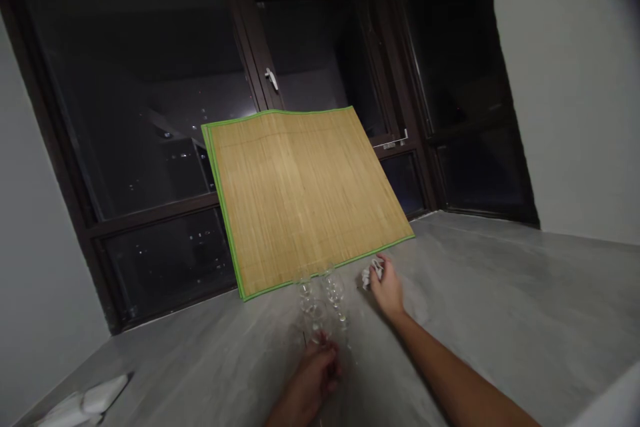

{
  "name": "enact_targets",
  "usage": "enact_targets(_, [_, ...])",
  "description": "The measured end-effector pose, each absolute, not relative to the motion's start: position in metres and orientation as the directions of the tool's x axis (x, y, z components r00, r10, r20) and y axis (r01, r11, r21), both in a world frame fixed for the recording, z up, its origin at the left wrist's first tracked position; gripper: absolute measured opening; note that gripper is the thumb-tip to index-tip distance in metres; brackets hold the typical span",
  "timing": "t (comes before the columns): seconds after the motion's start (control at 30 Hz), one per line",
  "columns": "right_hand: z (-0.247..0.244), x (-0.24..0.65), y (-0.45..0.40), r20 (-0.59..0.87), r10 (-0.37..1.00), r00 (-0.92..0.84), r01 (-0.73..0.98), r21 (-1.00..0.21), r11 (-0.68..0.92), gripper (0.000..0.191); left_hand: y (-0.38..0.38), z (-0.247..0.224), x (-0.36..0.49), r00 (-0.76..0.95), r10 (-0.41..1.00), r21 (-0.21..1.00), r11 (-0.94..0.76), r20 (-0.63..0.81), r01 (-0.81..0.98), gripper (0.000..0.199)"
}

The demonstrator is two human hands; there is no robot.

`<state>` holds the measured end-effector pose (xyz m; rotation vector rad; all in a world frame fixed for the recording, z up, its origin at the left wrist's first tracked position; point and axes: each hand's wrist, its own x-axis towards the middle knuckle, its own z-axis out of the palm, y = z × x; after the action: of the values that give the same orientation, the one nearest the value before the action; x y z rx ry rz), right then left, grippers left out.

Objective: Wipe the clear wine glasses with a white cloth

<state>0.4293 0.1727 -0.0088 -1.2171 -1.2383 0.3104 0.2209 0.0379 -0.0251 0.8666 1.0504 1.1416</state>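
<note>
Several clear glasses, seemingly stemmed, stand close together on the grey surface. They include one glass (pixel 334 287) at the back and a nearer glass (pixel 316 315). My left hand (pixel 315 370) is at the near end of this group, its fingers curled in and closed on the nearer glass; its exact grip is blurred. To the right, my right hand (pixel 387 288) pinches a crumpled white cloth or tissue (pixel 371 273) just above or on the surface. Behind the glasses, a bamboo mat (pixel 310 193) with green edging leans up against the window.
Dark-framed windows (pixel 150 100) with night outside rise behind the mat, one with a white handle (pixel 271 79). A white bundle (pixel 95 400) lies at the lower left of the grey ledge (pixel 500 307). Pale walls (pixel 575 93) flank both sides.
</note>
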Motion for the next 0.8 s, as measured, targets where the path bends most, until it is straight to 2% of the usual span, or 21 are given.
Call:
enact_targets(0.1, [-0.014, 0.423, 0.177, 0.563, 0.771, 0.298, 0.446, -0.796, 0.409, 0.051, 0.038, -0.026, 0.218, 0.011, 0.988, 0.973, 0.153, -0.153, -0.17, 0.057])
enact_targets(0.2, [-0.015, 0.42, 0.183, 0.56, 0.779, 0.281, 0.463, -0.79, 0.401, 0.051, 0.036, -0.017, 0.21, -0.066, 0.997, 0.985, 0.054, -0.044, 0.163, 0.052])
enact_targets(0.23, [-0.016, 0.42, 0.184, 0.556, 0.779, 0.291, 0.468, -0.793, 0.391, 0.051, 0.035, -0.012, 0.205, -0.089, 0.995, 0.945, -0.009, 0.04, 0.328, 0.046])
enact_targets(0.3, [-0.019, 0.421, 0.188, 0.551, 0.773, 0.314, 0.473, -0.797, 0.376, 0.052, 0.032, -0.001, 0.196, -0.064, 0.969, 0.761, -0.145, 0.237, 0.632, 0.038])
enact_targets(0.37, [-0.022, 0.423, 0.19, 0.559, 0.766, 0.318, 0.469, -0.795, 0.385, 0.051, 0.029, 0.009, 0.186, 0.02, 0.951, 0.556, -0.197, 0.307, 0.807, 0.038])
enact_targets(0.43, [-0.023, 0.423, 0.191, 0.565, 0.763, 0.313, 0.466, -0.792, 0.395, 0.049, 0.026, 0.014, 0.18, 0.097, 0.947, 0.406, -0.221, 0.305, 0.887, 0.046])
enact_targets(0.53, [-0.023, 0.422, 0.19, 0.554, 0.778, 0.296, 0.475, -0.792, 0.384, 0.047, 0.026, 0.012, 0.174, 0.172, 0.94, 0.274, -0.256, 0.296, 0.927, 0.062])
enact_targets(0.63, [-0.021, 0.42, 0.189, 0.544, 0.795, 0.269, 0.494, -0.787, 0.371, 0.046, 0.032, 0.005, 0.172, 0.221, 0.941, 0.231, -0.282, 0.256, 0.931, 0.071])
enact_targets(0.8, [-0.02, 0.417, 0.187, 0.543, 0.801, 0.252, 0.509, -0.778, 0.367, 0.042, 0.043, -0.003, 0.172, 0.212, 0.966, 0.235, -0.243, 0.151, 0.941, 0.077])
